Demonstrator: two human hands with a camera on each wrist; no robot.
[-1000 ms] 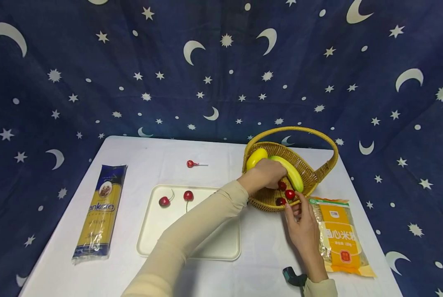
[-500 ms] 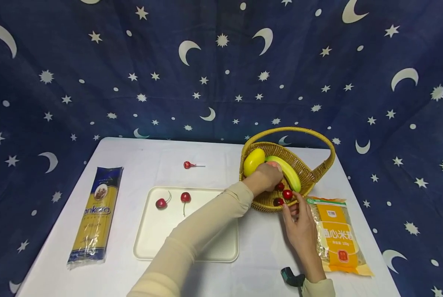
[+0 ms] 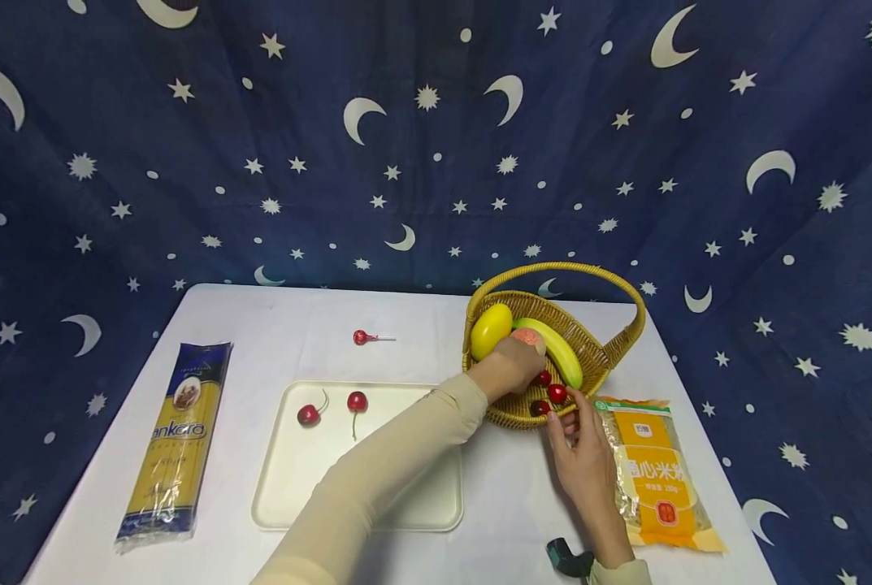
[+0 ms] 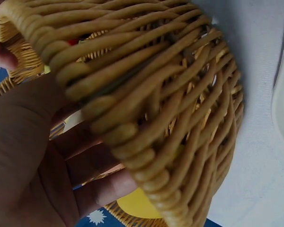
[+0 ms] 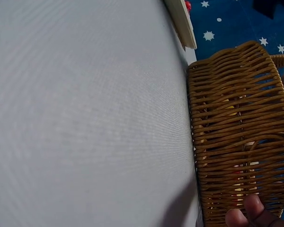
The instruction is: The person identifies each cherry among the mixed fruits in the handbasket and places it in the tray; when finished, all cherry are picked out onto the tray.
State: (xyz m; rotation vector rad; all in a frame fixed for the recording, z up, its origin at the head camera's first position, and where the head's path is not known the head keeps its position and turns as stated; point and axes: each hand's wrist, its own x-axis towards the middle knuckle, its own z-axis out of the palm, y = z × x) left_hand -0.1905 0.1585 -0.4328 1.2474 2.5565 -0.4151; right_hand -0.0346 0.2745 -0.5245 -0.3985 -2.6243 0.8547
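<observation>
A wicker basket (image 3: 600, 357) with an arched handle stands at the table's right rear. My left hand (image 3: 512, 366) reaches in over the near rim and holds a pinkish peach (image 3: 529, 336), which peeks out beyond the knuckles. In the left wrist view its fingers (image 4: 97, 163) pass behind the woven wall, partly hidden. A yellow mango-like fruit (image 3: 492, 329), a banana (image 3: 563, 357) and red cherries (image 3: 556, 393) lie about that hand. With my right hand (image 3: 585, 463) I grip the front rim; fingertips (image 5: 253, 205) press the outer wall in the right wrist view.
A cream tray (image 3: 282, 487) with two stemmed cherries (image 3: 357, 401) lies under the left sleeve. Behind it is a red lollipop (image 3: 362, 337). A spaghetti pack (image 3: 175, 447) lies far left, a rice-pasta bag (image 3: 658, 479) right of the right hand. A starry curtain (image 3: 436, 146) hangs behind.
The left hand has drawn slightly back toward the near rim, and the peach now shows past it. My right hand keeps its place on the basket. The whole view has shifted a little.
</observation>
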